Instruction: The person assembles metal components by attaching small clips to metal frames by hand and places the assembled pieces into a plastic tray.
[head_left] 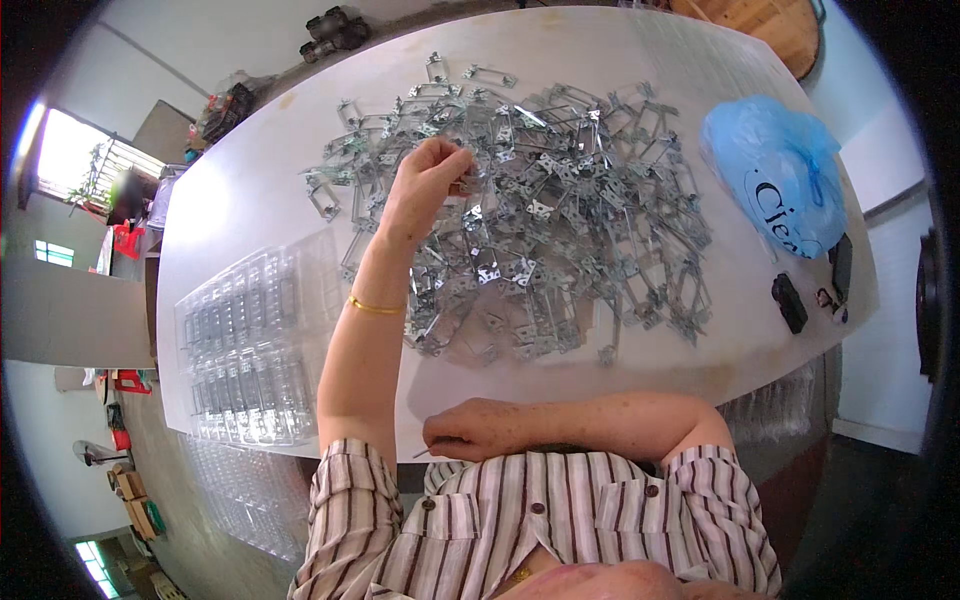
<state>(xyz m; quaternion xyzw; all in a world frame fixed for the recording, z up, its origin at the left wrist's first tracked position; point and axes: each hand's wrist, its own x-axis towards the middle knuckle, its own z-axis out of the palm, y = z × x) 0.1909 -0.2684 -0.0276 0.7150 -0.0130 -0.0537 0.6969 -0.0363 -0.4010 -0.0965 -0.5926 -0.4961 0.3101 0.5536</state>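
A wide, loose heap of small silver metal brackets (560, 215), many with flat punched ends, covers the middle of the white table (250, 200). My left hand (432, 172) reaches to the heap's upper left part. Its fingers are pinched together among the brackets; what they grip, if anything, is hidden by the hand and the metal behind. My right hand (482, 428) is at the near table edge, close to my body. It is closed around a thin grey metal piece (440, 444), whose narrow end sticks out on the left side.
Clear plastic trays with moulded pockets (250, 350) lie at the left of the table. A tied blue plastic bag (775, 175) stands at the right, with a small black object (789, 303) nearer me. Clear sheeting (770, 405) hangs below the near right edge.
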